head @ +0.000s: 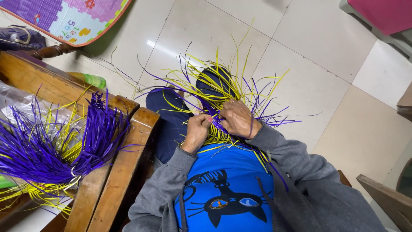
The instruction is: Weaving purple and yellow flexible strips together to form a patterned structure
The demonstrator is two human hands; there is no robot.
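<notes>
A half-woven piece of yellow and purple strips [216, 88] rests on my lap, its loose ends fanning out over my knees. My left hand [196, 131] pinches strips at the near edge of the weave. My right hand [237, 119] lies close beside it, fingers closed on purple and yellow strips at the same spot. Both sleeves are grey, over a blue shirt with a black cat picture.
A tied bundle of purple strips [64, 146] with yellow ones lies on a wooden seat [124, 159] at my left, over clear plastic. A green bottle [92, 80] and a colourful play mat [73, 17] sit on the pale tiled floor. Wooden furniture [386, 197] stands at right.
</notes>
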